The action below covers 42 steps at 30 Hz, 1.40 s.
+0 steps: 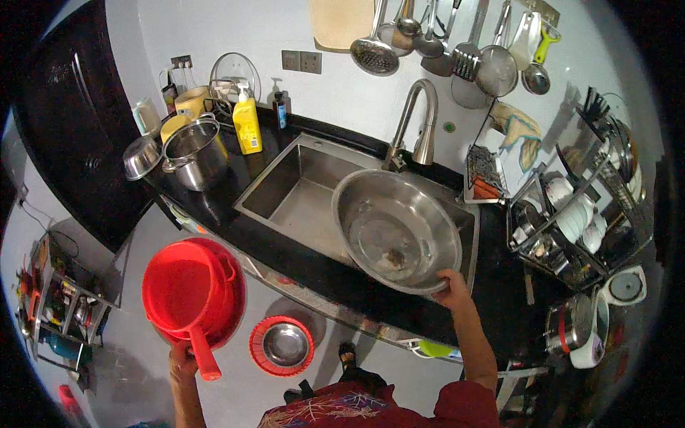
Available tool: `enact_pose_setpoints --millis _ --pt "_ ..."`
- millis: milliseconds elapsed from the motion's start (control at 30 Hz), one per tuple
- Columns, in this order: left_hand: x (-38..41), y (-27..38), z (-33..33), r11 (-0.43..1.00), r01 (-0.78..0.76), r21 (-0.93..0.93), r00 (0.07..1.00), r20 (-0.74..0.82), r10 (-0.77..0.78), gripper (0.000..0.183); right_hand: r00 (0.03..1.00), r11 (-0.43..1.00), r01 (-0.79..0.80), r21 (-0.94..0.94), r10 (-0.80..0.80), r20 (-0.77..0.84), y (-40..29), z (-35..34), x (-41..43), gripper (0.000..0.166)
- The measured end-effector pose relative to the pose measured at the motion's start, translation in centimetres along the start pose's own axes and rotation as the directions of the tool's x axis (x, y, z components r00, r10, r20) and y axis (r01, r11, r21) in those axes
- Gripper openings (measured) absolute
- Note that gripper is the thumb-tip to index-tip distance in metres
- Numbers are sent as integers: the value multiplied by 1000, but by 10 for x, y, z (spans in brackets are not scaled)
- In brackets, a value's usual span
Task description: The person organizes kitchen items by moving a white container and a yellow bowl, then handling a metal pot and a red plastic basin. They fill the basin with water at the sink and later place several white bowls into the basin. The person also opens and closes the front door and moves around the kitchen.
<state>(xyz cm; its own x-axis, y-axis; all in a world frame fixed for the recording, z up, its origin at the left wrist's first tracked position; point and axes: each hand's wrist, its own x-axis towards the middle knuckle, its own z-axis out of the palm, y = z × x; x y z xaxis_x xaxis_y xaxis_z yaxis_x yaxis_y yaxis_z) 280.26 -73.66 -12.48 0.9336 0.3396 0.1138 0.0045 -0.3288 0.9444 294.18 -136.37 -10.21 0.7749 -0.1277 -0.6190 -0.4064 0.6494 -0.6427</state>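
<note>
My left hand grips the near rim of a red plastic basin, held up left of the counter. A red plastic water dipper is nested in the basin, its handle pointing towards me; the handle partly hides my fingers. On the right, my right hand pinches the near rim of a large stainless steel basin. That basin rests tilted across the right part of the steel sink, and a small brownish clump lies on its bottom. Above it stands the tap, whose spout points down.
A steel pot, a metal bowl and a yellow pump bottle stand left of the sink. To the right is a dish rack with bowls. A steel bowl sits in a red basket on the floor.
</note>
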Motion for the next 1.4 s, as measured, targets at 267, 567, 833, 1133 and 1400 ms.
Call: enact_pose_setpoints --millis 267,567,833,1133,1400 --pt "36 48 83 869 328 -371 934 -10 -357 19 990 989 -138 -60 135 -42 -28 -45 92 20" --pt "68 54 128 789 440 -428 889 84 -450 20 960 977 -210 -32 200 -197 -4 -44 143 31" --pt "86 27 143 410 520 -750 804 266 -532 25 968 976 -205 -79 190 -166 31 -82 182 36" --pt "91 48 170 522 563 -641 793 243 -558 25 948 956 -292 -10 288 -139 50 -105 218 44" --pt "92 35 176 215 523 -825 759 336 -558 30 935 946 -318 -68 301 -187 43 -51 196 44"
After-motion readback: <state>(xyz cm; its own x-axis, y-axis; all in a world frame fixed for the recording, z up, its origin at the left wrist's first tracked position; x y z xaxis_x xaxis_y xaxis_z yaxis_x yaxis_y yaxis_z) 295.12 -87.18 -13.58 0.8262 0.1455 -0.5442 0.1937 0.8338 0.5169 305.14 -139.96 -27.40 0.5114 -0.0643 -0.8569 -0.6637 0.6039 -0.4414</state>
